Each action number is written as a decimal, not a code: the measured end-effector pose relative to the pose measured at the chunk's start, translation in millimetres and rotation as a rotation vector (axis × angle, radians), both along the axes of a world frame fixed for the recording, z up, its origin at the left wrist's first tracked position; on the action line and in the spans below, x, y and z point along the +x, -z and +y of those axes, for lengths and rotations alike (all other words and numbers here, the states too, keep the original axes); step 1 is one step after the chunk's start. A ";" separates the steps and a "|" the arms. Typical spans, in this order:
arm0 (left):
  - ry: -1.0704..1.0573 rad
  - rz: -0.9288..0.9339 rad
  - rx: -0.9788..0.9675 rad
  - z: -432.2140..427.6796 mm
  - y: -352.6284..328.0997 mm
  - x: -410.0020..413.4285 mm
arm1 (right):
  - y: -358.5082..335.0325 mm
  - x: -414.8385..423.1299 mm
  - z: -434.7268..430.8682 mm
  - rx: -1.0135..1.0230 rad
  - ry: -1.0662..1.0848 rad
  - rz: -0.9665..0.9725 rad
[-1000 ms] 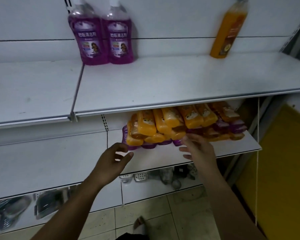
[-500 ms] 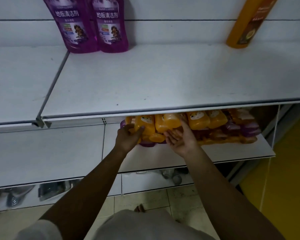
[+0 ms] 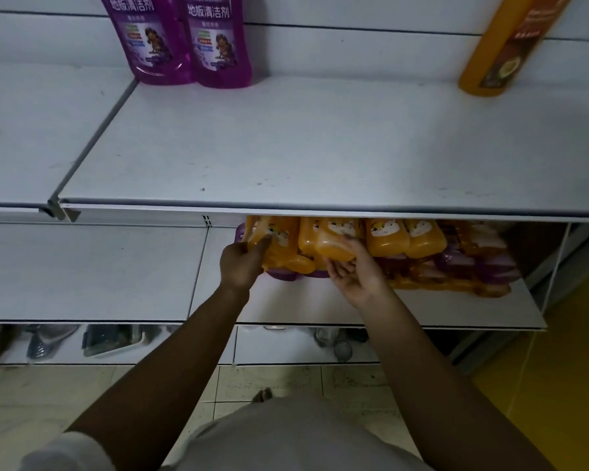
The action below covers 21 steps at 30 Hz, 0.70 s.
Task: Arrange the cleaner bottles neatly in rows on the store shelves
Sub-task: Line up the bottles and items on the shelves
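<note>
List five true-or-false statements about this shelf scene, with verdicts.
1. Two purple bottles stand on the upper shelf. True.
2. The pile on the lower shelf stands upright. False: its bottles lie flat.
3. The left hand grips the pile's leftmost orange bottle. True.
4. The right hand holds a purple bottle. False: it holds an orange middle bottle.
5. Only purple bottles stand on the upper shelf. False: a tall orange bottle too.

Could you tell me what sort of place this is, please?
Probably a shop aisle: white tiered display shelves, two labelled purple cleaner bottles, and a heap of orange bottles below.
</note>
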<state>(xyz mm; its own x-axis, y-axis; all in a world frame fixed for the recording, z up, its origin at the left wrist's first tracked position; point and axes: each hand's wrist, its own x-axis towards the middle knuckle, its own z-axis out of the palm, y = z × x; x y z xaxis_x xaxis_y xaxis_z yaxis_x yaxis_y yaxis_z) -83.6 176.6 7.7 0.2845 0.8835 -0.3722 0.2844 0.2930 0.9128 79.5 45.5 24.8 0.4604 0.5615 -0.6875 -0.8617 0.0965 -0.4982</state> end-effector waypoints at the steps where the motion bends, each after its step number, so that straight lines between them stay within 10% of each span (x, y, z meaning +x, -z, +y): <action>1: -0.022 -0.079 -0.075 -1.9 0.0 -5.5 | 0.5 0.6 -6.4 0.005 -0.012 -0.002; 9: 0.053 -0.658 -0.703 -37.9 -5.7 -62.1 | 3.8 6.2 -60.1 0.112 -0.406 -0.077; 15: 0.268 -0.627 -0.528 -71.9 -4.5 -128.0 | -1.3 -12.8 -70.9 0.050 -0.808 -0.582; 21: -0.128 -0.462 -0.237 -114.1 -26.2 -195.1 | -4.9 -84.2 -49.9 0.193 -0.999 -0.786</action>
